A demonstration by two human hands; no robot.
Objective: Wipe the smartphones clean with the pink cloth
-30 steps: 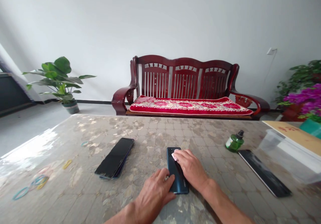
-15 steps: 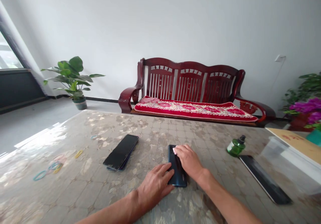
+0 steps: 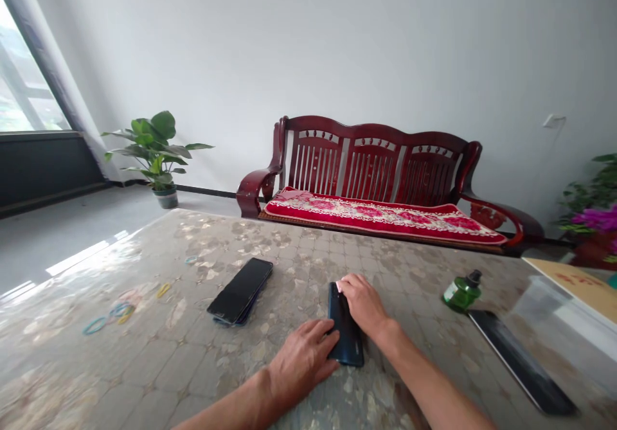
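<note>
A dark blue smartphone (image 3: 348, 345) lies back up on the table, its long side pointing away from me. My left hand (image 3: 304, 355) grips it at the left and lower edge, fingers on its back and the thumb near its bottom corner. Over its upper part, my right hand (image 3: 362, 300) pinches a small pinkish-white piece (image 3: 339, 286), perhaps a wipe, against the phone beside its camera end. Most of that piece is hidden under the fingers. To the left, a black smartphone (image 3: 241, 290) lies screen up on top of another phone (image 3: 247, 314), slightly askew.
Several coloured rubber bands (image 3: 118, 313) lie at the table's left. On the right stand a green pump bottle (image 3: 461, 292), a long dark flat object (image 3: 523, 362) and a clear plastic box (image 3: 554, 314) under a tan board (image 3: 573, 282). A red wooden bench (image 3: 371, 160) stands beyond the patterned tablecloth (image 3: 159, 366).
The whole view has shifted slightly, so everything sits a little further right. Both hands stay on the phone; the right hand's fingers have barely moved along its upper part.
</note>
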